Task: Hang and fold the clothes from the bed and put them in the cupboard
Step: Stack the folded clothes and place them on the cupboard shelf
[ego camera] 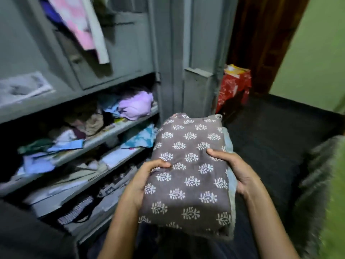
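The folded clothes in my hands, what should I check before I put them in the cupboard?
1. Both hands hold the folded clothes: ok, left hand and right hand grip opposite sides.
2. Pile stays neat: ok, the grey printed piece lies flat on a light blue one.
3. Cupboard open: ok, shelves show.
4. Free space on the shelves: not ok, both middle shelves are crowded with loose clothes.
5. Lowest shelf space: cannot tell, too dark and blurred.

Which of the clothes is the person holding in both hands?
The folded brown garment with white leaf prints, held between the left hand and right hand. The lilac cloth and the others lie on the cupboard shelves, untouched.
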{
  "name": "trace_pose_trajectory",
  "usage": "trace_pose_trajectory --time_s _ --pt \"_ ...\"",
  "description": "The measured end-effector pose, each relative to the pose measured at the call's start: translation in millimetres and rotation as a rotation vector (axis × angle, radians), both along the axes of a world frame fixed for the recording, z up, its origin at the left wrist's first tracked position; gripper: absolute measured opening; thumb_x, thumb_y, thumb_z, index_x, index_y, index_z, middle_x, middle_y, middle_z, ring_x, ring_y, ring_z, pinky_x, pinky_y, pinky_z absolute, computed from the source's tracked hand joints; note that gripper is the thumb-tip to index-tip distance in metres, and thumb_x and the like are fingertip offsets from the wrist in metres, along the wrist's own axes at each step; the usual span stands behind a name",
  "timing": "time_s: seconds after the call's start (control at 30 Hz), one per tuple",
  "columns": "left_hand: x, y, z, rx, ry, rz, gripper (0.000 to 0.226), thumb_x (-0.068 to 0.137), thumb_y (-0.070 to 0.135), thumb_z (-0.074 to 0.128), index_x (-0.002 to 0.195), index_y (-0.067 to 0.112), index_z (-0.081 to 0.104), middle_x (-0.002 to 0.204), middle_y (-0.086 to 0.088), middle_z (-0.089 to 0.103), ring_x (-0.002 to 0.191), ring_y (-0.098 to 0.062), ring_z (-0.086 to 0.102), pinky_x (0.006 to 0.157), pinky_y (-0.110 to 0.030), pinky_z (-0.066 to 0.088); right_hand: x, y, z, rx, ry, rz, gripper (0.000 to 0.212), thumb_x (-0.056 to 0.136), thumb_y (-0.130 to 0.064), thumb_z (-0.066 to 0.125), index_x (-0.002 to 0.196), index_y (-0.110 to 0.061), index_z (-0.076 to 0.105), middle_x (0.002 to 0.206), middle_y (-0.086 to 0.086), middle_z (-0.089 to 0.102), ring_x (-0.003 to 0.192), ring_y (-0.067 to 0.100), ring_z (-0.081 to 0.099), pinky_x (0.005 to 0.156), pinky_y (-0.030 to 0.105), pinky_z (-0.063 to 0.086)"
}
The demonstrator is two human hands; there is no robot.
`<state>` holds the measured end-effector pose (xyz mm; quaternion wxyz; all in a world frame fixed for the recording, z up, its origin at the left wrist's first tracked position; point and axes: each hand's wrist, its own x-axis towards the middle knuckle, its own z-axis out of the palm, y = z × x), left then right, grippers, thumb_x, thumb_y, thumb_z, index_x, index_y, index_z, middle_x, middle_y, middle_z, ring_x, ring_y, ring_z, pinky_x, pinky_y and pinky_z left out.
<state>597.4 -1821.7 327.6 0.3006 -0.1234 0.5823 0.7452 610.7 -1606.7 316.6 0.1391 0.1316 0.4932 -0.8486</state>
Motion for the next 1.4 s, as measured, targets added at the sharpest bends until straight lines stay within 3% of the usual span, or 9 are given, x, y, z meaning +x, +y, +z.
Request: trace_pose_trajectory --time_s 0.1,0.2,0.33,0.57,0.7,0.9,1.13,1.27,1.4 --pt "-5 -43 13 -0.006 0.032 0.146 0.020 0.070 0.014 0.061 0.055 0.009 0.072 0.061 -0.012 0.067 0.047 -0.023 0.062 0.051 -0.023 0.052 -37 -43 15 0.025 0.028 0.139 0.048 0.064 -0.015 0.077 0.109 -0.002 0.069 0.115 0.022 0.065 0.103 0.037 0.063 0.098 0.053 0.045" --pt "-8 -87 26 -0.026 0.066 0.296 0.010 0.062 0.017 0.064 0.059 0.011 0.072 0.062 -0.011 0.067 0.048 -0.022 0.062 0.055 -0.024 0.050 -71 -93 25 0.063 0.063 0.265 0.051 0.065 -0.018 0.078 0.113 -0.003 0.068 0.117 0.022 0.064 0.109 0.040 0.059 0.100 0.056 0.042" --pt "-16 -135 41 -0.032 0.167 0.469 0.034 0.076 0.014 0.059 0.043 0.013 0.066 0.052 -0.007 0.063 0.040 -0.018 0.058 0.043 -0.016 0.047 -107 -153 41 0.080 0.108 0.409 0.052 0.064 -0.019 0.079 0.113 -0.005 0.067 0.112 0.021 0.067 0.098 0.036 0.065 0.093 0.052 0.049" --pt "-65 -205 56 -0.029 0.231 0.771 0.025 0.080 0.002 0.055 0.056 0.003 0.060 0.044 -0.009 0.059 0.035 -0.017 0.057 0.036 -0.015 0.043 -182 -242 66 0.092 0.202 0.593 0.043 0.069 -0.020 0.072 0.109 -0.004 0.068 0.103 0.021 0.069 0.078 0.031 0.069 0.078 0.046 0.057" --pt "-101 -236 72 -0.051 0.262 0.800 0.004 0.048 0.002 0.066 0.047 0.006 0.067 0.047 -0.009 0.062 0.039 -0.017 0.060 0.039 -0.016 0.047 -235 -280 77 0.100 0.218 0.679 0.048 0.068 -0.021 0.074 0.113 -0.004 0.067 0.108 0.020 0.068 0.090 0.033 0.068 0.082 0.045 0.056" --pt "-176 -302 106 -0.128 0.358 0.851 0.009 0.041 0.015 0.070 0.048 0.010 0.071 0.054 -0.007 0.066 0.048 -0.015 0.064 0.048 -0.017 0.052 -332 -354 113 0.034 0.299 0.822 0.049 0.065 -0.016 0.079 0.111 -0.005 0.068 0.108 0.019 0.069 0.085 0.030 0.069 0.078 0.042 0.057" --pt "-270 -385 147 -0.236 0.374 0.990 0.014 0.084 0.012 0.057 0.071 0.008 0.056 0.041 0.001 0.059 0.036 -0.007 0.057 0.037 -0.011 0.042 -434 -465 157 0.097 0.365 0.865 0.039 0.075 -0.011 0.064 0.114 -0.004 0.063 0.100 0.017 0.070 0.073 0.027 0.068 0.069 0.040 0.059" --pt "-316 -425 142 -0.152 0.360 1.000 0.008 0.082 0.018 0.055 0.079 0.012 0.059 0.058 0.003 0.065 0.048 -0.008 0.059 0.046 -0.011 0.045 -486 -516 150 0.161 0.374 0.800 0.031 0.074 -0.013 0.068 0.105 -0.008 0.066 0.086 0.012 0.072 0.072 0.028 0.068 0.074 0.041 0.057" --pt "-359 -446 90 -0.248 0.293 1.065 0.029 0.087 0.010 0.056 0.115 0.007 0.058 0.113 -0.005 0.063 0.090 -0.013 0.057 0.077 -0.018 0.042 -521 -546 98 0.558 0.459 0.676 0.053 0.074 -0.023 0.078 0.118 -0.007 0.054 0.103 0.011 0.069 0.078 0.023 0.068 0.067 0.030 0.056"
